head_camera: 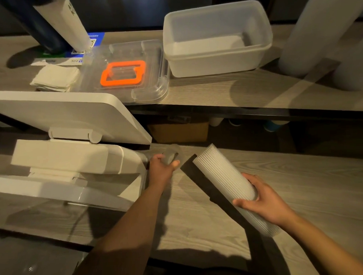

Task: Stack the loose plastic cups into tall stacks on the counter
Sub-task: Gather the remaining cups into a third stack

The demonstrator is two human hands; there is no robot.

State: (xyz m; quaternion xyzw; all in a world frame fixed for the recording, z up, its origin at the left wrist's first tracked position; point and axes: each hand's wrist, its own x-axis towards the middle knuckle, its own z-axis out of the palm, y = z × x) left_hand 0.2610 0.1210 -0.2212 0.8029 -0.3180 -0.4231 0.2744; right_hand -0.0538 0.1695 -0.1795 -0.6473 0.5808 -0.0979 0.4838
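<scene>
A long stack of clear plastic cups lies tilted above the wooden counter, its far end pointing up and left. My right hand grips this stack near its lower part, fingers curled round it. My left hand reaches forward beside the white register and holds a single loose clear cup, thumb on one side and fingers on the other. The cup is blurred and hard to make out. More tall white stacks stand at the far right of the upper shelf.
A white point-of-sale terminal fills the left. On the upper shelf sit a translucent tub, a clear lid with an orange ring, folded napkins and a leaning cup stack. A cardboard box sits below.
</scene>
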